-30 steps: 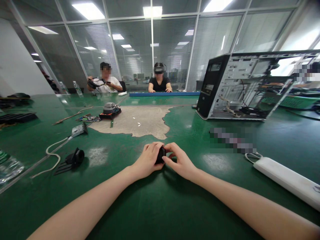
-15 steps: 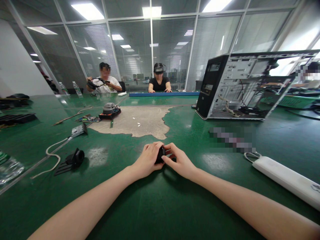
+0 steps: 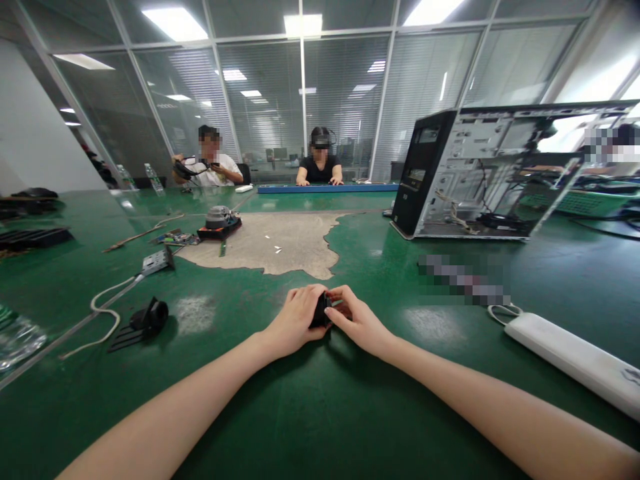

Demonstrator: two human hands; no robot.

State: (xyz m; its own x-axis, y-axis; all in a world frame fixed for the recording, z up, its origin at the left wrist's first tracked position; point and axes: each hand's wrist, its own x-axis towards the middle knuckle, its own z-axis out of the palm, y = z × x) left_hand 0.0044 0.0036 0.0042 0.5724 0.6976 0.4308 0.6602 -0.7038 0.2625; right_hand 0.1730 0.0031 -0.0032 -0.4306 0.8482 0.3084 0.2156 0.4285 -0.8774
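Observation:
A small black object [image 3: 321,313] is between my two hands, low over the green table [image 3: 320,407]. My left hand [image 3: 296,319] is wrapped round its left side, fingers over the top and thumb at the near edge. From the right, my right hand [image 3: 358,319] has its thumb and fingertips on the object's right side. My fingers hide much of it, so I cannot tell what it is. To the left lies a black bracket-like part with a round end [image 3: 145,323].
An open computer case [image 3: 430,173] stands at the right, near a white power strip [image 3: 570,360]. A metal box with a cable [image 3: 157,261], a heatsink-like part [image 3: 220,221] and a bottle [image 3: 17,340] are leftward. Two people [image 3: 320,163] sit across the table.
My right thumb and fingers have shifted very slightly at the object's right side. My left hand has stayed in place. The person opposite has moved their head a little.

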